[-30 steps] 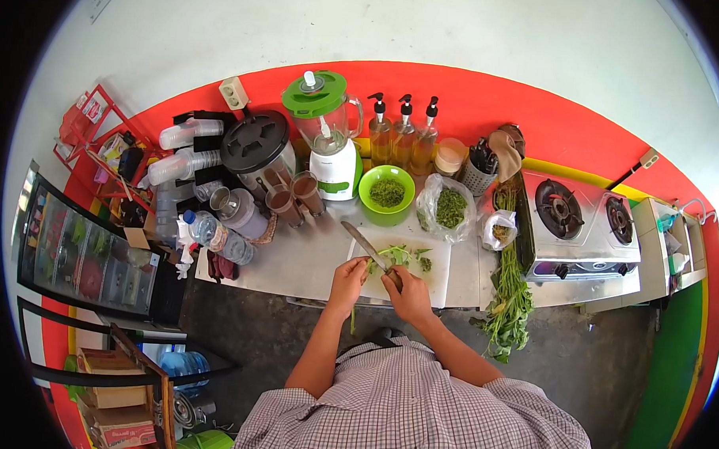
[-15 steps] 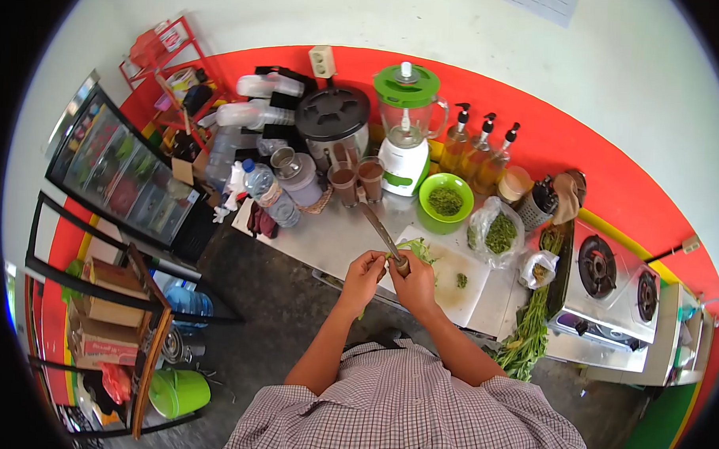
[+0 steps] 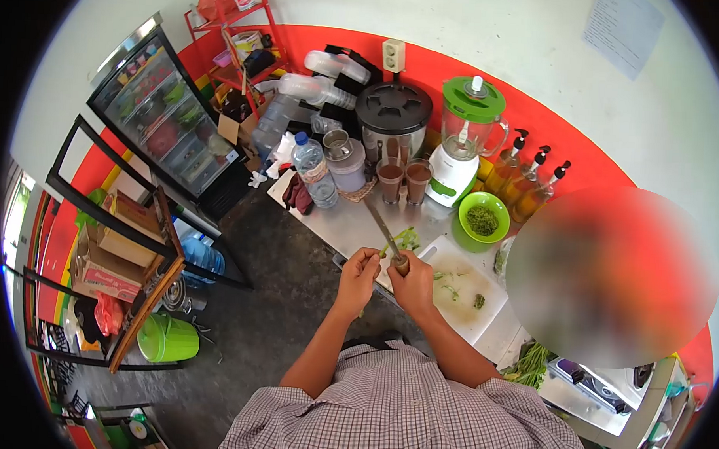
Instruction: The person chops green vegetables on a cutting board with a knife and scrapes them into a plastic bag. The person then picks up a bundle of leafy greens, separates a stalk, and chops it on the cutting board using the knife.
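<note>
My right hand (image 3: 412, 283) is closed around the handle of a knife (image 3: 383, 227), its blade pointing up and to the left, away from me. My left hand (image 3: 358, 278) pinches a green leafy stalk (image 3: 385, 247) beside the blade. Leaves (image 3: 408, 240) of that stalk spread out just past the knife, over the counter edge. Under and right of my right hand lies a white cutting board (image 3: 468, 326), with loose green shreds (image 3: 450, 289) and a small clump of chopped greens (image 3: 479, 301) on it.
Behind the board stand a green bowl (image 3: 475, 243) of chopped greens, a blender (image 3: 455, 174), two brown-filled glasses (image 3: 390, 178) and a water bottle (image 3: 317, 175). Long green stalks (image 3: 531, 365) hang at the counter's right. A blurred disc covers the right side.
The view has turned, so the counter items sit further right. My left hand has drawn slightly away from the knife, and more green shreds lie on the board.
</note>
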Demonstrator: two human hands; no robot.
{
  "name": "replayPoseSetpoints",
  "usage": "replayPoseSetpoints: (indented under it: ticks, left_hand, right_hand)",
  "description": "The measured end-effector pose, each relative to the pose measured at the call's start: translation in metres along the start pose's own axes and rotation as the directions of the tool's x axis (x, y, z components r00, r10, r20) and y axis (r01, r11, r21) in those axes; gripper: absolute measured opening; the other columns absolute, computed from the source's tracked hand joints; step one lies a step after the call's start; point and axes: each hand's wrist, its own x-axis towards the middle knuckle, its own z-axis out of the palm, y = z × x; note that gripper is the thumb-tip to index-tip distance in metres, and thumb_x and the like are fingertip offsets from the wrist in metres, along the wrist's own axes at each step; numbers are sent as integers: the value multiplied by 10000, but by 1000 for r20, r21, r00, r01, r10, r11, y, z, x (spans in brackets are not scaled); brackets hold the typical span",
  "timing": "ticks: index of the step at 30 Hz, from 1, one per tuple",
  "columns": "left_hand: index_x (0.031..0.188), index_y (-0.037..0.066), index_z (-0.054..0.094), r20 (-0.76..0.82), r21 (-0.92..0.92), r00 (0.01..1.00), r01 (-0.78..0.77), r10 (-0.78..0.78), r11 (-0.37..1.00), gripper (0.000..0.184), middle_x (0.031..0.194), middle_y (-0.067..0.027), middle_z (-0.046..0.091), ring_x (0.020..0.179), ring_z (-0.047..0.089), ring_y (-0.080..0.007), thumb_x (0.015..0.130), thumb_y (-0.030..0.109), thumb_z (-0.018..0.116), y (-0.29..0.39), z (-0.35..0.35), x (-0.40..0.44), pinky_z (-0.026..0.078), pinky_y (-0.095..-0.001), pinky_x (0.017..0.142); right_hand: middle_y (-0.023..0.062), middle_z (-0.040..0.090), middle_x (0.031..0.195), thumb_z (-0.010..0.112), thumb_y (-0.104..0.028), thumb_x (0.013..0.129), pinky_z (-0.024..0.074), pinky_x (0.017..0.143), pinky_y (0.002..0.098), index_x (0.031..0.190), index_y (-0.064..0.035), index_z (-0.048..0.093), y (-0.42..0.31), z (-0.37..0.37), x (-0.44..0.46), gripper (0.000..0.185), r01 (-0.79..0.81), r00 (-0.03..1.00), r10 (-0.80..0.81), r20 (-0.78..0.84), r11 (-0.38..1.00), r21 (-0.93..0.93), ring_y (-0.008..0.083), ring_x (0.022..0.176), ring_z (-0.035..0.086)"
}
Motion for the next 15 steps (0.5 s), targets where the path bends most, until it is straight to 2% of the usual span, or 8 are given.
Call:
replayPoseSetpoints:
  ticks: [1, 2, 4, 5, 8, 10, 12, 15]
  left_hand:
    - [1085, -13, 620, -22, -2, 1000, -10, 10, 1000, 181, 763, 37, 508, 681, 411, -48, 1077, 128, 507, 1, -4, -1, 355, -229, 640]
    - [1085, -13, 620, -34, -2, 999, -11, 11, 1000, 181, 763, 37, 508, 681, 411, -48, 1077, 128, 507, 2, -8, -2, 355, -229, 640]
    - [1082, -16, 620, -58, 0, 998, -16, 16, 1000, 173, 767, 28, 499, 695, 412, -55, 1067, 119, 514, 7, -14, -4, 356, -230, 654]
    - [1082, -16, 620, -64, -2, 998, -15, 15, 1000, 173, 767, 28, 499, 695, 412, -55, 1067, 119, 514, 8, -15, -5, 356, -230, 654]
    - [1059, -2, 624, -65, -40, 998, -1, -2, 999, 153, 754, 21, 517, 701, 438, -68, 1040, 106, 517, 4, -15, -5, 354, -244, 662]
    - [1092, -23, 628, -6, -88, 1000, 13, -14, 996, 154, 803, 1, 566, 737, 490, -73, 1034, 82, 531, -4, -14, -2, 408, -235, 698]
    - [1118, -31, 632, 23, -70, 1000, 20, -18, 997, 169, 828, -12, 594, 751, 515, -80, 1027, 72, 534, -9, -12, 1, 427, -240, 713]
    - [1170, -45, 639, 94, -40, 995, 36, -32, 999, 210, 868, -31, 636, 767, 549, -93, 1017, 59, 540, -16, 3, 9, 455, -252, 732]
  right_hand:
    - [172, 678, 733, 712, -76, 865, 519, 610, 378, 1009, 29, 668, 3, 2, 0, 184, 7, 1000, -7, -26, 1000, -18, 269, 612, 666]
    - [172, 678, 733, 712, -76, 865, 519, 610, 378, 1009, 29, 668, 6, 3, 0, 184, 11, 1000, -11, -15, 1000, -14, 269, 612, 666]
    - [132, 667, 711, 721, -61, 860, 511, 600, 353, 993, 26, 668, 16, 3, 0, 168, -93, 994, 95, -44, 995, 48, 189, 595, 631]
    - [198, 682, 755, 728, -102, 849, 531, 649, 404, 1030, 12, 676, 25, 3, -1, 221, -143, 989, 144, -31, 989, 43, 335, 666, 682]
    - [188, 667, 716, 717, -112, 871, 525, 634, 400, 1001, 15, 679, 23, -11, -3, 185, -216, 974, 218, -54, 975, 44, 314, 629, 670]
    - [183, 661, 702, 713, -115, 878, 521, 624, 396, 993, 17, 679, 39, -19, -8, 178, -203, 973, 204, -110, 979, 23, 307, 611, 663]
    - [179, 654, 687, 710, -118, 884, 518, 614, 393, 985, 19, 679, 51, -25, -12, 172, -187, 968, 185, -172, 982, 8, 299, 594, 656]
    - [180, 661, 692, 708, -111, 880, 523, 618, 392, 983, 23, 683, 66, -47, -24, 171, -281, 941, 258, -219, 956, -82, 303, 596, 659]
